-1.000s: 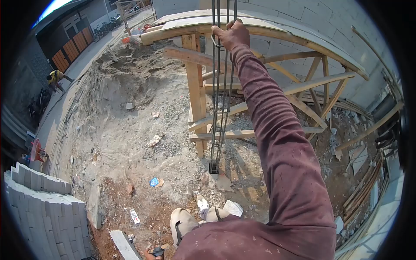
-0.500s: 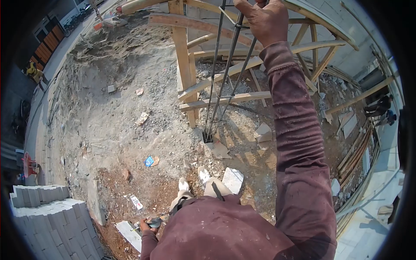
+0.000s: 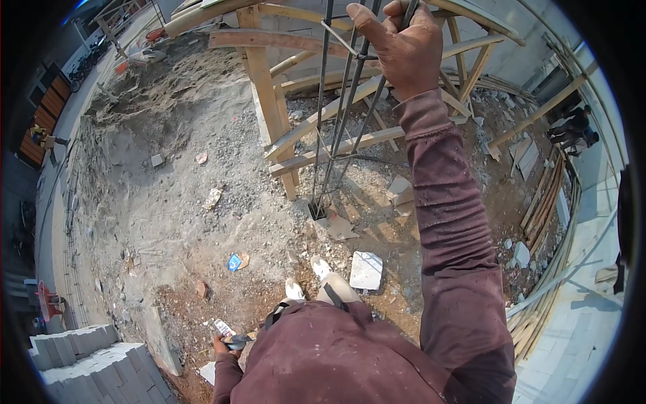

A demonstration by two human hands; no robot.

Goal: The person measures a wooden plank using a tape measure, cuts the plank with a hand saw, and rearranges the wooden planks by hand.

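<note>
My right hand [image 3: 410, 48] is raised at the top of the view, its fingers wrapped round one dark steel rebar [image 3: 378, 91] of an upright cage. Thin ties cross the cage's bars, and its foot stands in a small dark hole [image 3: 317, 211] in the ground. The thumb sticks out to the left. Low beside my body, my left hand [image 3: 222, 347] is closed on a dark grey hand tool [image 3: 237, 341] whose exact kind I cannot make out. Part of that hand lies behind the tool and my sleeve.
Timber framing [image 3: 272, 101] with curved planks stands just behind the cage. A white block [image 3: 367, 271] lies by my feet. Stacked grey blocks [image 3: 101, 363] stand at lower left. A sand heap [image 3: 155, 81] rises beyond. People [image 3: 573, 129] are at far right, another person [image 3: 42, 141] at far left.
The whole view has shifted a little, with the timber and ground sliding left. My right hand stays on the rebar. My left hand still holds the tool beside my body.
</note>
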